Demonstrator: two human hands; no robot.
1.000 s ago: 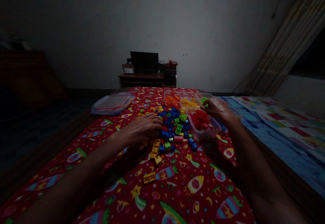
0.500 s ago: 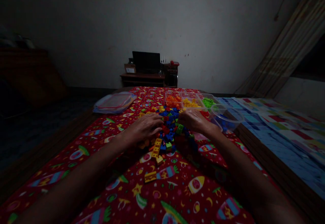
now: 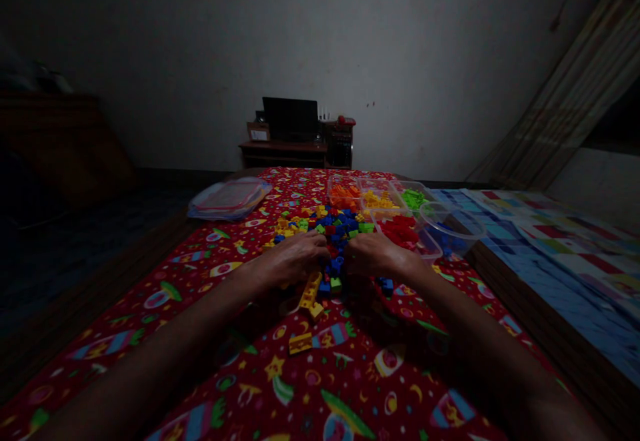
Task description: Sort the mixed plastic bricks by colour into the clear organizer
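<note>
1. The left hand (image 3: 295, 259) and right hand (image 3: 375, 256) are seen at frame centre, knuckles up, on the near edge of a pile of bricks (image 3: 334, 224) of mixed colours.
2. The fingers of both hands are curled down into the pile; whether a brick is gripped cannot be told.
3. A short yellow stack (image 3: 310, 292) is noted just below the left hand, and a loose yellow brick (image 3: 300, 343) lower still.
4. Clear tubs are lined up behind and right of the pile: orange (image 3: 343, 195), yellow (image 3: 377, 199), green (image 3: 414, 197), red (image 3: 405, 231), and a round tub (image 3: 453, 227) with blue bricks at the far right.
5. A stack of lids (image 3: 230, 199) is recorded at the centre left.
6. Writing: the label on a small box (image 3: 258, 134) beside the monitor (image 3: 290, 119) is too small to be read.
7. Edges: the red printed cloth (image 3: 350, 374) is bordered by dark wood on both sides; a blue patterned cloth (image 3: 550, 241) lies beyond the right edge.
8. Open cloth is left in the lower middle, between the forearms.
</note>
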